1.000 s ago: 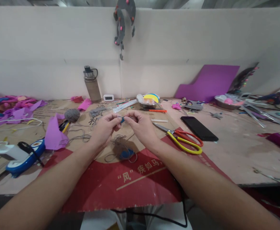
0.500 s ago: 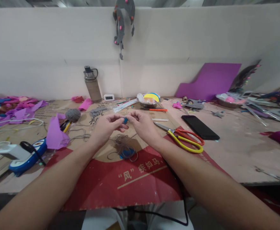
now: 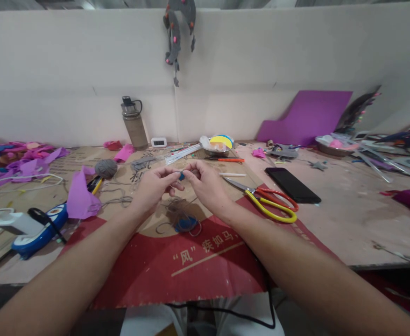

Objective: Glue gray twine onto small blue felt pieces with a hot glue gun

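A small blue piece point(image 3: 181, 176), perhaps felt, is pinched between the fingertips of my left hand point(image 3: 158, 185) and my right hand point(image 3: 205, 183). Both hands meet above the cardboard, thumbs and index fingers closed on the piece, which they mostly hide. Below them lies a loose tangle of grey yarn point(image 3: 179, 209), with another blue piece point(image 3: 186, 224) under its strands. Scissors point(image 3: 271, 204) with one yellow and one red handle rest to the right of my right hand. A ball of grey yarn point(image 3: 106, 169) sits on the left.
A black phone point(image 3: 292, 185) lies right of the scissors. At the back stand a bottle point(image 3: 135, 128), a small white clock point(image 3: 159, 142) and a bowl point(image 3: 219, 151). Purple felt point(image 3: 83, 193), a blue-and-white power strip point(image 3: 40, 233) and cables occupy the left. A purple sheet point(image 3: 306, 119) leans on the wall.
The fingertips have shifted slightly around the small blue piece, less of which shows now. Both hands stay together in nearly the same place. The whole view has moved a little.
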{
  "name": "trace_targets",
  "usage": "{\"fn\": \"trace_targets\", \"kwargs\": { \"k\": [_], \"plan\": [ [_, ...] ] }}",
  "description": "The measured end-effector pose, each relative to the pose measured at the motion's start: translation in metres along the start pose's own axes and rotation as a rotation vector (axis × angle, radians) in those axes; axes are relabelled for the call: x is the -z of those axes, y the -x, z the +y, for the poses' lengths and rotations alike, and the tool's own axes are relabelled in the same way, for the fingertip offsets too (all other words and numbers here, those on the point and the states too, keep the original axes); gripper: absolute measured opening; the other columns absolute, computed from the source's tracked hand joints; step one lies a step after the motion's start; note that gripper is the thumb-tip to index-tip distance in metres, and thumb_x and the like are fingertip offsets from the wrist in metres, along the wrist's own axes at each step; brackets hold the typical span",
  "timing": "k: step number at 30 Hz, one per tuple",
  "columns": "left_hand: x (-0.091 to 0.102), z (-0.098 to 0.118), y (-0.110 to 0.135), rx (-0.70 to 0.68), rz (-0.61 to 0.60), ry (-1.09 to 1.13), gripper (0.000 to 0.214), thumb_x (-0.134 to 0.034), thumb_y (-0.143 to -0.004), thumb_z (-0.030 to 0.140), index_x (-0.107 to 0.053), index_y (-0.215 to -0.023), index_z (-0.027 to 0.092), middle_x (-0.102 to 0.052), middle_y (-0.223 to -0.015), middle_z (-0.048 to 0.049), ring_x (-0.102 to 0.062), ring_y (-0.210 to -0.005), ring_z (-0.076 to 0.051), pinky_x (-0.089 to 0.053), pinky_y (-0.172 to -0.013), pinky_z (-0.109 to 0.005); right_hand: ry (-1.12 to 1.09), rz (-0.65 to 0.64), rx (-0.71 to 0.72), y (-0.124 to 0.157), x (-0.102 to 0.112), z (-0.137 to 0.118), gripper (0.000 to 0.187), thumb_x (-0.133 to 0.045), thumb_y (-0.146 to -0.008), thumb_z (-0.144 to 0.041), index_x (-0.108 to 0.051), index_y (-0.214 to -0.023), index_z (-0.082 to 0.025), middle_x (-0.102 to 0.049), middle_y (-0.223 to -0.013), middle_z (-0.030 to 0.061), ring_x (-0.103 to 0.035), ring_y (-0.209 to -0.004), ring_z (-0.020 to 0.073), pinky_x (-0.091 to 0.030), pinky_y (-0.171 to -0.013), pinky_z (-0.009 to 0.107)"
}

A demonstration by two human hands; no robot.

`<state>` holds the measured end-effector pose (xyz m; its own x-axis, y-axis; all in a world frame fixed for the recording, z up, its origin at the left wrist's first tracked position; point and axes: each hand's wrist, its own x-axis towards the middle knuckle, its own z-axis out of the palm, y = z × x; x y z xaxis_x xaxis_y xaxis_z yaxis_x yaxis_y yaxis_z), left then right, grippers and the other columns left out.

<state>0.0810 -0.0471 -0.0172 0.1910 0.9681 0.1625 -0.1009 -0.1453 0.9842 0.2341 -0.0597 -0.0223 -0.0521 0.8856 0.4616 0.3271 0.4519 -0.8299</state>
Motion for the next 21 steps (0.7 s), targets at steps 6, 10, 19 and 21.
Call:
{"fn": "trace_targets", "kwargs": {
  "k": [6, 10, 19, 21],
  "plan": [
    [0.001, 0.004, -0.002, -0.014, 0.089, 0.097, 0.019, -0.078, -0.069, 0.025, -0.069, -0.076, 0.011, -0.069, -0.072, -0.0046, -0.066, -0.062, -0.011, -0.049, -0.055, -0.02, -0.026, 0.011, 0.032, 0.002, -0.006, 0.004, 0.012, -0.048, -0.089, -0.031, -0.049, -0.083, -0.021, -0.056, -0.08, -0.0007, -0.053, -0.074, 0.0138, -0.04, -0.071, 0.028],
    [0.003, 0.003, -0.003, -0.003, 0.089, 0.156, 0.016, -0.076, -0.07, 0.019, -0.069, -0.08, 0.01, -0.071, -0.078, -0.0064, -0.069, -0.07, -0.013, -0.055, -0.07, -0.025, 0.0, 0.008, 0.011, 0.002, -0.006, 0.006, 0.014, -0.049, -0.088, -0.031, -0.05, -0.079, -0.02, -0.055, -0.074, -0.0016, -0.05, -0.07, 0.0133, -0.039, -0.069, 0.028],
    [0.004, 0.003, -0.004, -0.009, 0.091, 0.106, 0.014, -0.074, -0.07, 0.02, -0.064, -0.074, 0.012, -0.066, -0.064, -0.0028, -0.063, -0.054, -0.009, -0.033, -0.04, -0.016, -0.02, -0.026, -0.064, 0.004, -0.008, 0.009, 0.019, -0.052, -0.086, -0.034, -0.051, -0.074, -0.02, -0.051, -0.064, -0.0042, -0.045, -0.06, 0.0113, -0.035, -0.06, 0.026],
    [0.003, 0.003, -0.004, 0.0, 0.077, 0.131, 0.013, -0.074, -0.07, 0.019, -0.064, -0.075, 0.012, -0.067, -0.069, -0.0032, -0.064, -0.055, -0.009, -0.034, -0.041, -0.016, -0.037, -0.045, -0.082, 0.004, -0.01, 0.011, 0.019, -0.052, -0.087, -0.035, -0.051, -0.073, -0.021, -0.051, -0.062, -0.0046, -0.044, -0.058, 0.0113, -0.034, -0.058, 0.026]
  ]
}}
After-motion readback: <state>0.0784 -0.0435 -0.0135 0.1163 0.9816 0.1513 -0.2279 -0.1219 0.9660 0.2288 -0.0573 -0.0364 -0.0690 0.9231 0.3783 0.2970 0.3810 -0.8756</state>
